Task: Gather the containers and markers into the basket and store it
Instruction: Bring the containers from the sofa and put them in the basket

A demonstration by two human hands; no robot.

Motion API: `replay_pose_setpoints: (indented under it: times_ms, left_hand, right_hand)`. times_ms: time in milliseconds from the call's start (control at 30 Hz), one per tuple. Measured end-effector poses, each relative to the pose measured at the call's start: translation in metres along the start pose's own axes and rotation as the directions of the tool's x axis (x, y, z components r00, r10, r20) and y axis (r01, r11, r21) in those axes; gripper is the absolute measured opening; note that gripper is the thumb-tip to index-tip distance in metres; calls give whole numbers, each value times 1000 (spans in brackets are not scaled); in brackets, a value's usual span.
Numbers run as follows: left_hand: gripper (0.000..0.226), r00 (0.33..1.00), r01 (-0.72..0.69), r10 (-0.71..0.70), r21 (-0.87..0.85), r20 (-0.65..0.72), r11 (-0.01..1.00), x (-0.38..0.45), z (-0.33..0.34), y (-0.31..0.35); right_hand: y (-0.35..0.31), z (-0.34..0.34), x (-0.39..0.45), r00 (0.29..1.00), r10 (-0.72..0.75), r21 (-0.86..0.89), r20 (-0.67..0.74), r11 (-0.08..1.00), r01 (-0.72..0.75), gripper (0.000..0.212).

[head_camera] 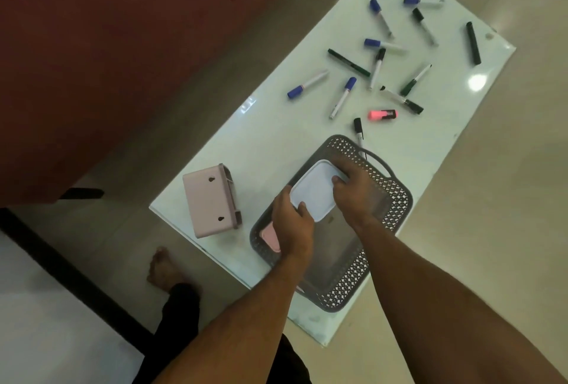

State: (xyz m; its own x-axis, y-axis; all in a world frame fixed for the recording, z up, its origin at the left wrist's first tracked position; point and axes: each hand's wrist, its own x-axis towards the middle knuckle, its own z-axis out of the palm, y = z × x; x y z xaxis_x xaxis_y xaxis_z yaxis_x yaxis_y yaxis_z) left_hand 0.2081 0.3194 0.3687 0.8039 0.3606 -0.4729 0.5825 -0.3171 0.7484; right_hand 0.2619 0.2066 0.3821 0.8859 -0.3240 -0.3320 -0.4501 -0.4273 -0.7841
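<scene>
Both my left hand [293, 224] and right hand [353, 190] gripped the white container [312, 191], fingers curled round its edges, steadying it over the basket [384, 248]; markers [344, 96] lay at twelve o'clock.

Both hands, left hand [293, 224] and right hand [356, 191], gripped a white container [312, 191] over the grey basket [384, 230], lower centre; markers [341, 98] lay scattered upper right.
</scene>
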Motion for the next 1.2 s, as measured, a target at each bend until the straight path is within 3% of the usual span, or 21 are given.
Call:
replay_pose_setpoints:
  times_ms: [167,1033,1200]
  left_hand:
    - [48,1000,-16,16,72,-2,997,1,9,-4]
    - [47,1000,-21,22,70,-3,997,-4,-5,2]
    - [38,999,-46,45,78,9,996,-8,-36,30]
  right_hand:
    - [18,12,10,999,21,27,-23,999,-21,50]
    - [16,17,6,995,94,36,-21,995,-94,52]
    - [-18,17,-5,996,41,-114,-81,992,-50,51]
